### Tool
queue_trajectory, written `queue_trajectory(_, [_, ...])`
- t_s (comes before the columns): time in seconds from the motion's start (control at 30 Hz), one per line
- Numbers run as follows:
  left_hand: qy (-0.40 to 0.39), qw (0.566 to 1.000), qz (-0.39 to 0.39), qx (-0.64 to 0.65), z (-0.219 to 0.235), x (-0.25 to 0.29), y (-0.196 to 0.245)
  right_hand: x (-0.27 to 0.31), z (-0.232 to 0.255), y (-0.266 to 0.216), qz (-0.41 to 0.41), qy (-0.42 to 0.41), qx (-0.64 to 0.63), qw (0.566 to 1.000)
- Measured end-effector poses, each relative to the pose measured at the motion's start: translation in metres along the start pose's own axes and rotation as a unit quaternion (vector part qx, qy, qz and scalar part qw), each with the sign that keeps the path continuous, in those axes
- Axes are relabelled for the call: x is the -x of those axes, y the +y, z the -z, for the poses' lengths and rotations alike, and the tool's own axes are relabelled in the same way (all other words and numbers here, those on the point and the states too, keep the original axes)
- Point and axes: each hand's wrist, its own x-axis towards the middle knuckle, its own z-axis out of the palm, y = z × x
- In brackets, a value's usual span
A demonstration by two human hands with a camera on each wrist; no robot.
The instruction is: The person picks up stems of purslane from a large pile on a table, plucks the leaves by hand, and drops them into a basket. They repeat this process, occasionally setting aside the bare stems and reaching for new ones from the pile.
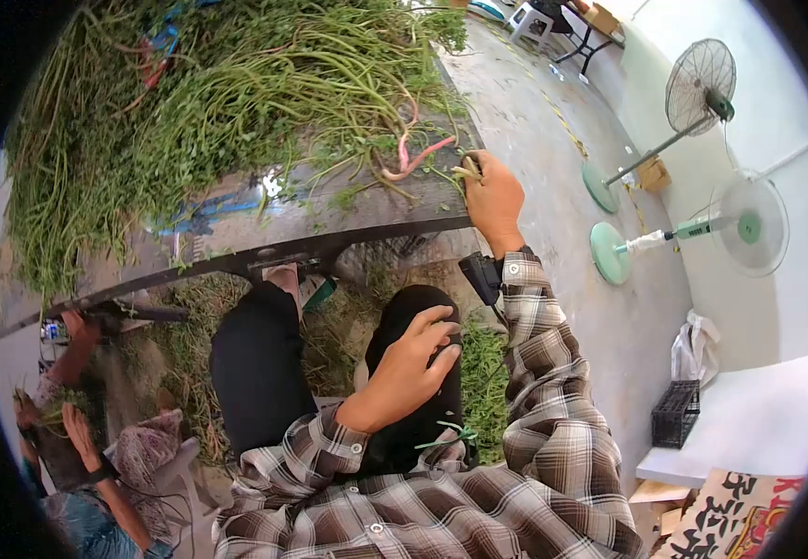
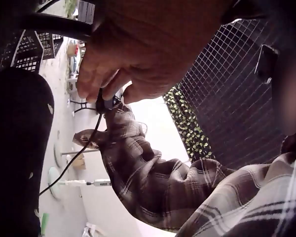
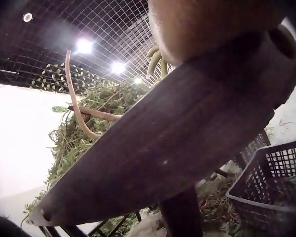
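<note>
My right hand [image 1: 495, 200] is at the right corner of the dark table [image 1: 404, 212], its fingers curled round a few short green stems [image 1: 467, 171]. In the right wrist view the stem ends [image 3: 157, 61] stick out beside that hand [image 3: 212, 24], above the table edge. A big heap of leafy green stalks [image 1: 264, 93] covers much of the tabletop, with a pinkish root-like stalk [image 1: 418, 160] near the right hand. My left hand [image 1: 408, 365] hovers over my knee, fingers loosely bent with nothing in them; the left wrist view shows this hand [image 2: 138, 47] from close up.
Loose greens [image 1: 485, 382] lie on the floor around my legs. At the lower left another person's hand [image 1: 78, 433] is near some greens. Two standing fans [image 1: 700, 88] are on the right. A black plastic crate [image 3: 259, 197] stands below the table.
</note>
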Motion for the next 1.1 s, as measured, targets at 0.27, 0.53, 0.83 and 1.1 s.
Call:
queue_trajectory(0.27, [0.032, 0.999, -0.034, 0.000, 0.009, 0.004, 0.003, 0.000, -0.003, 0.001, -0.011, 0.010, 0.015, 1.000])
queue_trajectory(0.53, [0.042, 0.998, -0.041, 0.007, 0.014, 0.006, 0.007, -0.001, -0.004, 0.001, -0.033, -0.002, 0.023, 0.999])
queue_trajectory(0.83, [0.039, 0.998, -0.056, -0.002, 0.014, 0.008, 0.009, 0.000, -0.003, 0.001, -0.026, -0.007, 0.026, 0.999])
queue_trajectory(1.1, [0.053, 0.996, -0.065, -0.014, 0.013, 0.008, 0.006, -0.001, -0.005, 0.005, -0.022, -0.002, 0.023, 0.999])
